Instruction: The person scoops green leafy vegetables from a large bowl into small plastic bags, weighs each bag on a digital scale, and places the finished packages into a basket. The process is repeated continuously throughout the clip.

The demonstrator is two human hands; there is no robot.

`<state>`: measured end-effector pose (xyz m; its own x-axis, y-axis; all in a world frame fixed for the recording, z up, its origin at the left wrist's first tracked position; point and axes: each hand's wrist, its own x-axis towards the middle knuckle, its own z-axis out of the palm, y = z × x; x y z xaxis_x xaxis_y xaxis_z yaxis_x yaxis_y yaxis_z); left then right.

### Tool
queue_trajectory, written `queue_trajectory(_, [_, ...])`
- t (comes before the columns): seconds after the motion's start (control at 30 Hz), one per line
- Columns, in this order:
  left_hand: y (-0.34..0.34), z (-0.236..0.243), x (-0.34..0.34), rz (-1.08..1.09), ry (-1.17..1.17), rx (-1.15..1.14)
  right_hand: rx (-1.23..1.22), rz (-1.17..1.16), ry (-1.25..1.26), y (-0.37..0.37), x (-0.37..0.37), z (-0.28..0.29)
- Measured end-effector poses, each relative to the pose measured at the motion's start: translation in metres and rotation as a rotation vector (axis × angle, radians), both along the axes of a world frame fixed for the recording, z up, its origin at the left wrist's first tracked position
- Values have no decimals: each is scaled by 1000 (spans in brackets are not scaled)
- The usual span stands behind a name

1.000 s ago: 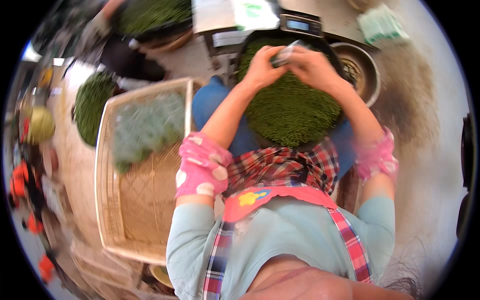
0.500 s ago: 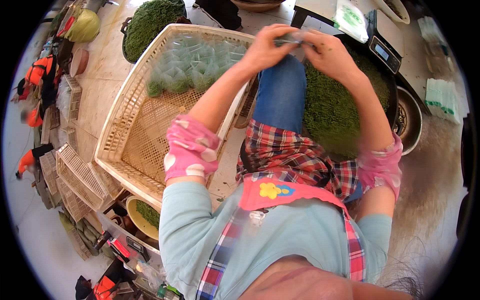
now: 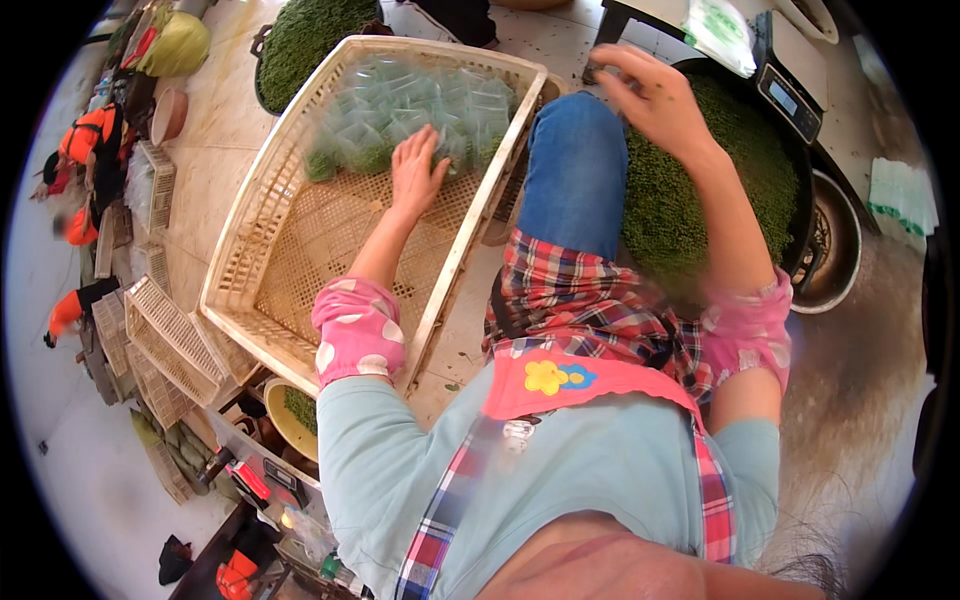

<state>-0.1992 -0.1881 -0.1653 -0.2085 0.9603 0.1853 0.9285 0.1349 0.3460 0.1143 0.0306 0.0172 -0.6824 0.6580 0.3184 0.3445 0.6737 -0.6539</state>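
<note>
My left hand (image 3: 415, 178) reaches into a cream plastic crate (image 3: 238, 255), fingers stretched out at the near edge of the clear plastic bags (image 3: 415, 95) standing there. The bags hold small green sprouts, packed close together at the crate's far end. Whether the fingertips touch a bag is hard to tell. My right hand (image 3: 650, 100) is raised beyond my right knee, at the left edge of a dark tub heaped with green sprouts (image 3: 690, 185). Its fingers point left with the thumb apart, and I see nothing held in them.
A scale (image 3: 790, 95) and a stack of printed bags (image 3: 720, 35) sit on a table at the far right. Below it stands a metal basin (image 3: 848, 255). Another tub of sprouts (image 3: 305, 50) is beyond the crate. People in orange work at the left near empty crates (image 3: 175, 330).
My hands were together above my knee around a small clear bag. They have parted: my left hand has moved left and down into the crate, while my right stays near the tub.
</note>
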Motion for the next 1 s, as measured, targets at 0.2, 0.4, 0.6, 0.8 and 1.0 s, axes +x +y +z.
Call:
queue_trajectory(0.2, [24,39,-11,124,147,208,140,-582,-424,-5,178,-190])
queue_trajectory(0.4, [113,95,42,-42,-82,379,148,-675,-471,-88,124,-195])
queue_trajectory(0.6, [254,146,197,-514,-462,507,138,-563,-384,-87,148,-181])
queue_trajectory(0.8, [337,117,271,-621,151,615,119,-604,-366,-95,141,-174])
queue_trajectory(1.0, [353,121,270,-542,26,370,75,-598,-338,-97,143,-172])
